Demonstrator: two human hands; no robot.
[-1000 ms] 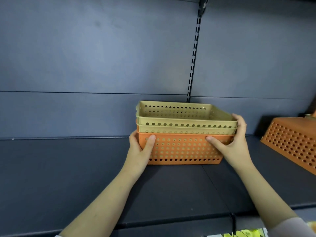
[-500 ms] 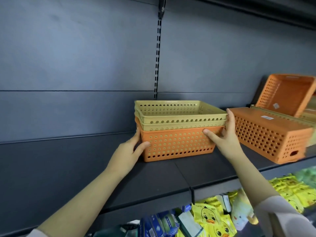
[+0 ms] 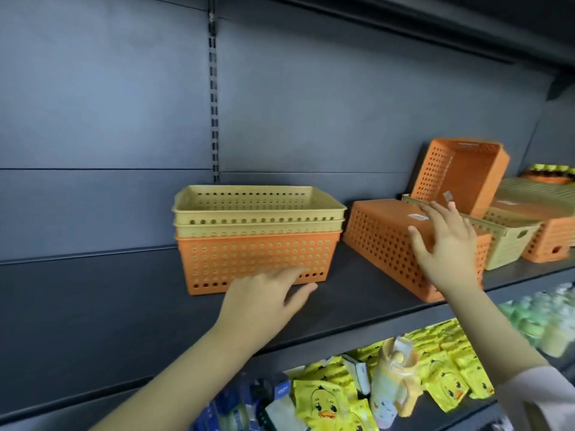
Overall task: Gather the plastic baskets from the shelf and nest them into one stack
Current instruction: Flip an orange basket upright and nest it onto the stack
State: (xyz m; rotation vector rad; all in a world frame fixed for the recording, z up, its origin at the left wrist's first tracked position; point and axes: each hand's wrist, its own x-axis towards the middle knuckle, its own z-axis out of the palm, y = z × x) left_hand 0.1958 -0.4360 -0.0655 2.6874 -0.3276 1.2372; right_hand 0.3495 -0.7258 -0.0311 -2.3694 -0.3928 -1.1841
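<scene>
A nested stack [image 3: 258, 237] stands on the dark shelf [image 3: 93, 306]: two yellow perforated baskets inside an orange one. My left hand [image 3: 264, 303] hovers open just in front of the stack's lower front wall, holding nothing. To the right lies an upside-down orange basket [image 3: 385, 241]. My right hand [image 3: 445, 247] is spread open over its near right end; contact is unclear. Behind it a yellow basket [image 3: 510, 237] stands upright, and another orange basket [image 3: 460, 172] leans tilted against the back wall.
More orange and yellow baskets [image 3: 547, 225] crowd the shelf's far right. The lower shelf holds yellow duck-print packets [image 3: 326, 405], a pastel bottle [image 3: 392, 381] and green items [image 3: 541, 321]. A slotted upright [image 3: 213, 98] runs up the grey back panel.
Both hands have let go of the nested stack. My right hand has moved right onto the upside-down orange basket, my left hand has dropped in front of the stack. The view has swung right.
</scene>
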